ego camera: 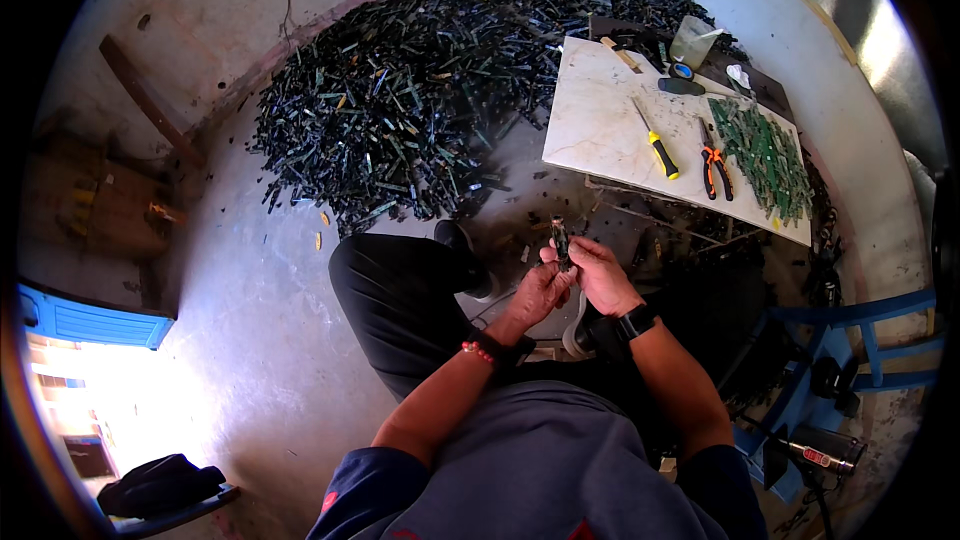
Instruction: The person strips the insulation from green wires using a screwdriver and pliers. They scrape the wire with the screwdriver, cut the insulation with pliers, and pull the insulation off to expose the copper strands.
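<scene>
My left hand point(536, 291) and my right hand point(600, 274) meet in front of my lap. Between their fingers they grip one small dark strip-shaped part point(559, 244), held upright, its upper end showing above the fingertips. Its exact kind is too small to tell. Beyond my hands, to the right, a pale board point(600, 112) carries a yellow-and-black screwdriver point(658, 150), orange-handled pliers point(715, 165), a dark-handled tool point(681, 86) and a pile of green circuit board strips point(765, 157).
A large heap of dark strip-shaped parts point(390, 105) covers the floor ahead. A plastic cup point(693, 43) and a roll of tape point(681, 71) stand behind the board. A blue chair point(874, 345) and a metal cylinder point(829, 450) are at the right. Dark cloth point(161, 486) lies at the lower left.
</scene>
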A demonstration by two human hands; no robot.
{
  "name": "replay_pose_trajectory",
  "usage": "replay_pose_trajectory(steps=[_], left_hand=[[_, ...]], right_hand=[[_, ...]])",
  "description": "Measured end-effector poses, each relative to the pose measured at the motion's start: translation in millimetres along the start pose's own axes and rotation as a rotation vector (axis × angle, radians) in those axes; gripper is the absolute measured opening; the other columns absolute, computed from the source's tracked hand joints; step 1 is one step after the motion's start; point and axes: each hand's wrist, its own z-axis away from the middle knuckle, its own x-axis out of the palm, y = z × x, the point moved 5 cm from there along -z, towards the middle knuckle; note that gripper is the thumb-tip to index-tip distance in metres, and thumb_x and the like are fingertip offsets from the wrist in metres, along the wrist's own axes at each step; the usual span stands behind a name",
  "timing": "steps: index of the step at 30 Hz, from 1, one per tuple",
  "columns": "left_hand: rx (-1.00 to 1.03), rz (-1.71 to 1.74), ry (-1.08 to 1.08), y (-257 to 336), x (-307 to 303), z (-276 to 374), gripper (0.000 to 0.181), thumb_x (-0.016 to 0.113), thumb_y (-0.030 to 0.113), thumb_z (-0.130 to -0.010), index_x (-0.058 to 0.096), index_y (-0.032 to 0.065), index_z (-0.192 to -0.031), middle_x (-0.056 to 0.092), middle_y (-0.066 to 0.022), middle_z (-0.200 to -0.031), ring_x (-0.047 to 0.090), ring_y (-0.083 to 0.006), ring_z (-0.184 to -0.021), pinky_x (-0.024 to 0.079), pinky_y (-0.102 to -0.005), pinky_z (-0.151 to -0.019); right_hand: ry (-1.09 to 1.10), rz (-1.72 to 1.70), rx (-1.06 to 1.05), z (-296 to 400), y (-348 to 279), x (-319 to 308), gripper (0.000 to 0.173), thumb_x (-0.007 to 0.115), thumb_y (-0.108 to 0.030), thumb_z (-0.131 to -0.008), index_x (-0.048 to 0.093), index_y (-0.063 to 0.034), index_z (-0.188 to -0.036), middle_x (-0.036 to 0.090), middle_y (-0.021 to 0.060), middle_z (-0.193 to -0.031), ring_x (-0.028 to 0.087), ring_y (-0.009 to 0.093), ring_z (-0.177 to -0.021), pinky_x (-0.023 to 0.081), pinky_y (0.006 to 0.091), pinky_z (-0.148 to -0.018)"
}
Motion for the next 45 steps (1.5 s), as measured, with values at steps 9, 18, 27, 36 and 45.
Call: replay_pose_trajectory(steps=[9,18,27,36,45], left_hand=[[-0.078,0.007,-0.092,0,1,4,0.043,0.053,0.039,-0.097,0.062,0.0022,-0.077,0.056,-0.0018,-0.063,0.053,-0.0096,-0.057,0.041,-0.0246,-0.052],[-0.116,0.055,-0.114,-8,2,4,0.046,0.054,0.043,-0.096,0.062,0.003,-0.075,0.056,-0.0017,-0.062,0.054,-0.0102,-0.058,0.041,-0.0239,-0.054],[-0.246,0.389,0.048,-18,-23,3,0.046,0.053,0.049,-0.094,0.061,0.0074,-0.077,0.058,-0.004,-0.067,0.055,-0.0166,-0.058,0.042,-0.0295,-0.056],[-0.333,0.64,-0.012,-35,-24,-9,0.063,0.027,0.065,-0.095,0.057,0.0103,-0.081,0.058,-0.0052,-0.07,0.055,-0.0227,-0.062,0.045,-0.0353,-0.064],[-0.321,0.591,-0.054,-24,-18,-3,0.054,0.033,0.057,-0.097,0.056,0.0094,-0.09,0.047,0.0007,-0.059,0.044,-0.0147,-0.05,0.04,-0.0289,-0.048]], right_hand=[[0.051,-0.017,0.1,2,8,-12,0.029,0.047,-0.023,-0.1,0.058,0.0004,-0.112,0.067,0.0158,-0.106,0.067,0.024,-0.091,0.054,0.0344,-0.076],[0.067,-0.06,0.146,8,8,-10,0.028,0.049,-0.024,-0.099,0.058,-0.0007,-0.11,0.067,0.0143,-0.102,0.067,0.024,-0.087,0.055,0.0359,-0.071],[0.088,-0.045,-0.003,12,-9,-21,0.028,0.046,-0.023,-0.1,0.061,0.0004,-0.106,0.064,0.0075,-0.088,0.061,0.016,-0.081,0.047,0.0296,-0.075],[-0.027,-0.143,0.152,36,15,2,0.03,0.041,-0.023,-0.102,0.06,0.0003,-0.107,0.064,0.0087,-0.088,0.06,0.019,-0.082,0.047,0.031,-0.075],[-0.012,-0.238,0.275,32,42,9,0.029,0.042,-0.03,-0.101,0.059,-0.0078,-0.109,0.062,0.002,-0.089,0.06,0.017,-0.084,0.047,0.0311,-0.073]])
